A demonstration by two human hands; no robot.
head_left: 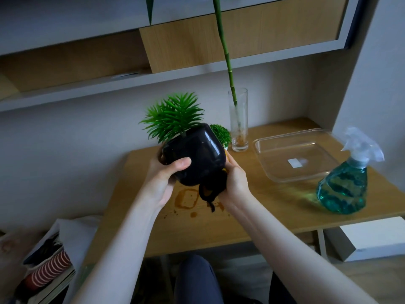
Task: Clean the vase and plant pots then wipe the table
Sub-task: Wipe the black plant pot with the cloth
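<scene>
Head view: our left hand (163, 172) grips the tilted black plant pot (197, 154); our right hand (233, 181) presses a dark cloth (211, 189) beneath. Glass vase (238, 121), second pot and the stained surface (252, 207) apparently remain.

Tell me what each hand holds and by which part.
The left hand grips the black pot by its side, lifted and tilted above the table. The right hand holds a dark cloth against the pot's underside.

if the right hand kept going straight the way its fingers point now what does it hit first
The right hand points up and away, pressing a dark cloth against the glossy black plant pot. Beyond it, probably the small round green plant; depth is unclear.
</scene>
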